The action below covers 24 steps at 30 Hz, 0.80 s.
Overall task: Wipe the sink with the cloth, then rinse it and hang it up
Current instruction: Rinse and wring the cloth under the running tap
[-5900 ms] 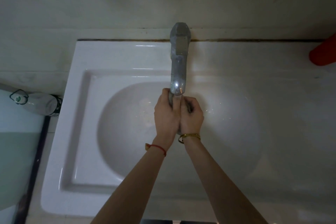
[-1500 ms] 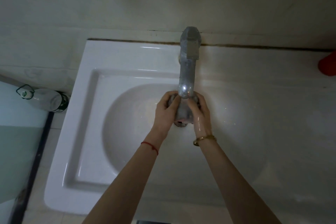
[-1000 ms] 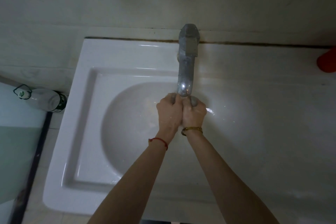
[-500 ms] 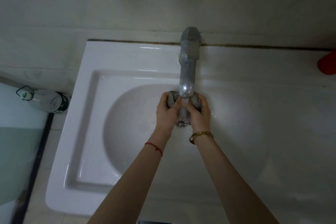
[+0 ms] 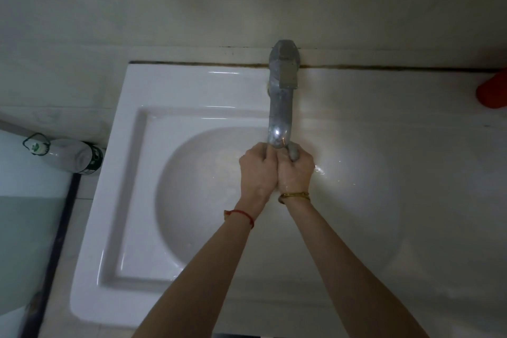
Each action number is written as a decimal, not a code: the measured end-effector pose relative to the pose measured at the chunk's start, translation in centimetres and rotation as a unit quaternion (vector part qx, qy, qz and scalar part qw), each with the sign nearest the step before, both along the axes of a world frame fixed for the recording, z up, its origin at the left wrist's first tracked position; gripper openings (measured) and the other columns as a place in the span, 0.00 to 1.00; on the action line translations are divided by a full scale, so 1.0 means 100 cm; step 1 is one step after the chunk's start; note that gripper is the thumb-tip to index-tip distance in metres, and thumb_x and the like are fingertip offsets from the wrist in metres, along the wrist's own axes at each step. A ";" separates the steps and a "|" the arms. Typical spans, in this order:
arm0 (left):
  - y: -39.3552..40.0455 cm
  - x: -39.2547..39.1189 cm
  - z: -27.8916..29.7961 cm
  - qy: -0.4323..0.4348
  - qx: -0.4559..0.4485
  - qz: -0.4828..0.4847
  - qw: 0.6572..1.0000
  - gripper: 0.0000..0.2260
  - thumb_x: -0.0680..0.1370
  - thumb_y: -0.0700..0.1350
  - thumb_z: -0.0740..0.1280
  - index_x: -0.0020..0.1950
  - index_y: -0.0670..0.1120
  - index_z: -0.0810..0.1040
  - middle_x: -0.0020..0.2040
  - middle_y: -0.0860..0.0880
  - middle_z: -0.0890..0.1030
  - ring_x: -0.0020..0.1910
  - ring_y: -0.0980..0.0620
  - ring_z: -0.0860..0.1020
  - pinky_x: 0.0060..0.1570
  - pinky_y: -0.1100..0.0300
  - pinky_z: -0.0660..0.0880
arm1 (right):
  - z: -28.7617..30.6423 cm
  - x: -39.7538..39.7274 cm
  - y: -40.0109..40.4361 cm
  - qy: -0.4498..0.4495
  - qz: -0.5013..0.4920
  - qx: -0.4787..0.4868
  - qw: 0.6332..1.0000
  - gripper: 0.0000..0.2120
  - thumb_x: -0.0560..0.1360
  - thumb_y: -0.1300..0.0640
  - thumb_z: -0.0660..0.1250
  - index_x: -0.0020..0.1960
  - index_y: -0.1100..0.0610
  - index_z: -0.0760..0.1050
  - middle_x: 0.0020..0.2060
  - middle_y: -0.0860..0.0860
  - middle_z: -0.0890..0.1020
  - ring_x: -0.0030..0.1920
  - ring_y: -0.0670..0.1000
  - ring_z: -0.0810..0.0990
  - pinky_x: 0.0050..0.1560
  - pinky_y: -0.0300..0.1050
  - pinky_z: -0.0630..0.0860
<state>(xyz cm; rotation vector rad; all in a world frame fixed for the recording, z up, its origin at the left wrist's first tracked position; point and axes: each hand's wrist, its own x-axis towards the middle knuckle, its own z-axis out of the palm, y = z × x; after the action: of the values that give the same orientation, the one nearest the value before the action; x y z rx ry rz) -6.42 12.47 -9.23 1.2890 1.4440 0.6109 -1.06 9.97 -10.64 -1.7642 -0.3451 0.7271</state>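
Fingers of both hands curl inward w/ knuckles pressed together, clenched round a grey cloth (image 5: 293, 152); only a small wad of it pokes out at 12 o'clock of the right hand (image 5: 296, 173), the rest is hidden in the fists. Left hand (image 5: 258, 170) butts against the right, so the grip looks like a squeeze/wring, prob. to work water through the fabric. The fists sit directly under the faucet (image 5: 281, 107) spout tip, which puts the cloth where a stream would land; can't tell if water is running, tho wet glints show on the porcelain at 3 o'clock of the hands. Wrists angle up from 6 o'clock, a red string on the left, a gold bangle on the right. All this hangs over the bowl of the sink (image 5: 131, 200), so drips fall inside. Rinse step seems underway; hanging not yet done. Further out: a bottle (image 5: 68, 155) at 9 o'clock, off the sink's left edge, a red object (image 5: 492, 90) at 2 o'clock on the counter.
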 end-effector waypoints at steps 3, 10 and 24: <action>0.001 -0.003 0.000 0.002 -0.021 -0.031 0.999 0.15 0.80 0.41 0.60 0.33 0.44 0.70 0.30 0.49 0.74 0.30 0.54 0.72 0.30 0.57 0.73 | -0.001 0.002 -0.006 -0.055 0.028 0.035 0.997 0.13 0.70 0.61 0.64 0.31 0.64 0.64 0.26 0.55 0.66 0.28 0.47 0.64 0.30 0.41 0.65; -0.003 -0.015 -0.004 -0.121 -0.074 0.028 0.989 0.07 0.78 0.44 0.70 0.53 0.44 0.75 0.47 0.48 0.80 0.46 0.52 0.79 0.48 0.55 0.81 | -0.001 0.012 -0.021 0.103 0.043 0.051 0.992 0.11 0.74 0.57 0.71 0.54 0.57 0.75 0.45 0.49 0.81 0.46 0.48 0.81 0.42 0.36 0.78; -0.005 -0.003 0.001 0.004 -0.001 0.010 1.000 0.16 0.80 0.44 0.64 0.32 0.43 0.70 0.28 0.49 0.72 0.28 0.55 0.69 0.29 0.61 0.68 | 0.003 -0.006 -0.002 0.016 -0.024 0.001 1.000 0.21 0.73 0.67 0.65 0.26 0.55 0.62 0.19 0.43 0.67 0.23 0.41 0.65 0.27 0.35 0.67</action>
<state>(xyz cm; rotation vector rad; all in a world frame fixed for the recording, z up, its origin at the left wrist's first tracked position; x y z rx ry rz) -6.68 12.02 -9.17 1.2784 1.4660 0.6186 -1.61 9.72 -10.32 -1.7508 -0.2811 0.7202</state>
